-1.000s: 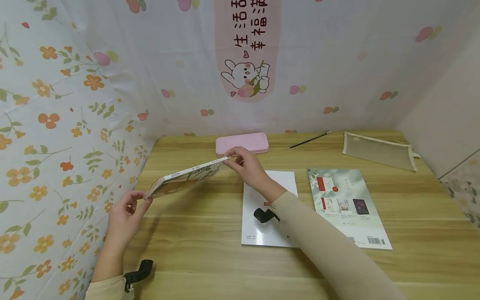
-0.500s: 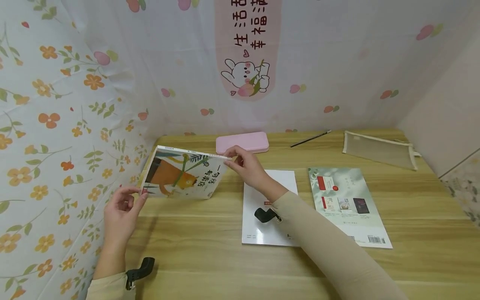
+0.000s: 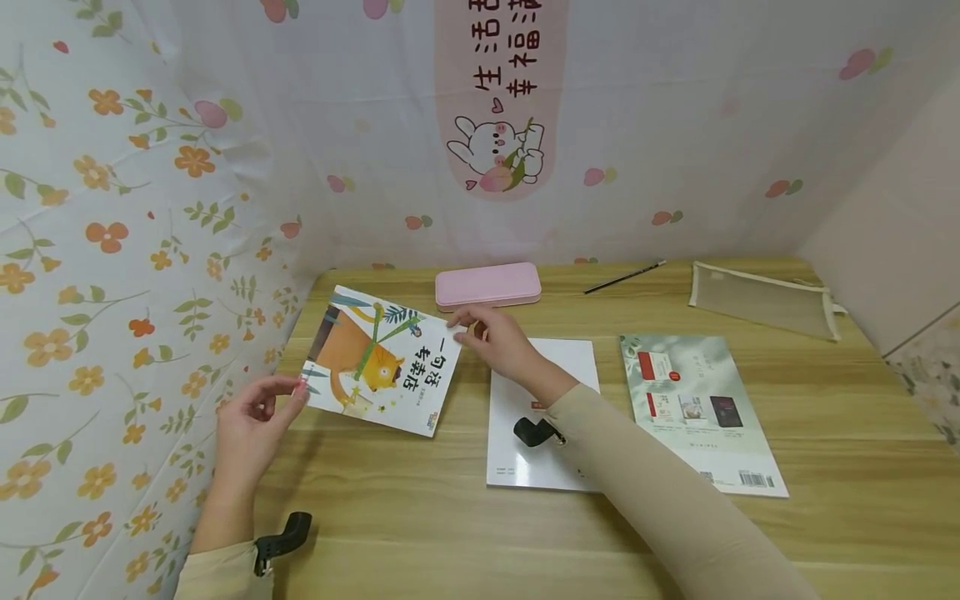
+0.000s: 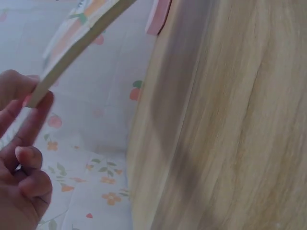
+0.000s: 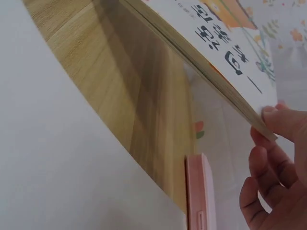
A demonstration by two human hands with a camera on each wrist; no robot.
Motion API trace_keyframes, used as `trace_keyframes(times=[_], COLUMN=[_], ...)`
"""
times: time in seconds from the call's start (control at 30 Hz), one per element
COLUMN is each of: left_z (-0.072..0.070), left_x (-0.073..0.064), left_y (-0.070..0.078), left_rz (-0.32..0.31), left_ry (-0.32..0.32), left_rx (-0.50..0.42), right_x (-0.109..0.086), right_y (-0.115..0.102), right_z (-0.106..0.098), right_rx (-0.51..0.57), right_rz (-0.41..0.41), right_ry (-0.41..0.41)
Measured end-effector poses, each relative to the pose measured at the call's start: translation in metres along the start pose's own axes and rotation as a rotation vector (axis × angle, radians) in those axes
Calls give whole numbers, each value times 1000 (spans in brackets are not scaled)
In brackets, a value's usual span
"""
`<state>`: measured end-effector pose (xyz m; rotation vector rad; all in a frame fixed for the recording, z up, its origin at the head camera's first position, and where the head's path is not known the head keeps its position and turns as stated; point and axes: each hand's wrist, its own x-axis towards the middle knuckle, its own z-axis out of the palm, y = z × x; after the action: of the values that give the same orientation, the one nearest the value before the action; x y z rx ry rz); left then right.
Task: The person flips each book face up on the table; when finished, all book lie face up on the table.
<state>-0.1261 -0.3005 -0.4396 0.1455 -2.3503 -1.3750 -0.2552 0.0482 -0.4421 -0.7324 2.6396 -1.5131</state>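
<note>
A thin picture book [image 3: 382,362] with an orange cat on its white cover is held up over the left part of the table, cover showing in the head view. My left hand [image 3: 255,421] pinches its near left corner between thumb and finger. At the far right corner my right hand [image 3: 498,337] pinches it the same way. The left wrist view shows the book edge-on, with the left hand [image 4: 24,143] at its corner. In the right wrist view the page edges face the camera, and the right thumb lies on the cover.
A pink pencil case [image 3: 487,285] lies at the back of the wooden table [image 3: 390,517]. Right of it are a pencil [image 3: 624,277] and a mesh zip pouch [image 3: 761,302]. A white book [image 3: 517,450] lies partly under my right arm, beside a green-and-white magazine [image 3: 701,417].
The book has turned from nearly edge-on, spine up, to showing its front cover, its lower edge swinging toward me. Both hands keep their corners and have moved little.
</note>
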Motion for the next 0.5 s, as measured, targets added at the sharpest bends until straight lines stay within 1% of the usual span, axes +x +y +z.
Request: trace_keyframes(times=[0.1, 0.2, 0.33, 0.43, 0.5], left_z=[-1, -3, -3, -2, -1], left_x=[-1, -3, -3, -1, 0], left_y=[-1, -3, -7, -9, -9], left_rz=[12, 13, 17, 20, 6], left_ry=[-47, -105, -211, -302, -352], left_rx=[64, 160, 299, 350, 352], right_x=[-2, -3, -4, -5, -5], right_y=[2, 3, 5, 8, 10], right_z=[0, 0, 1, 2, 3], right_rx=[-39, -63, -101, -154, -190], right_rz=[20, 31, 51, 68, 77], right_ry=[-47, -93, -152, -184, -199])
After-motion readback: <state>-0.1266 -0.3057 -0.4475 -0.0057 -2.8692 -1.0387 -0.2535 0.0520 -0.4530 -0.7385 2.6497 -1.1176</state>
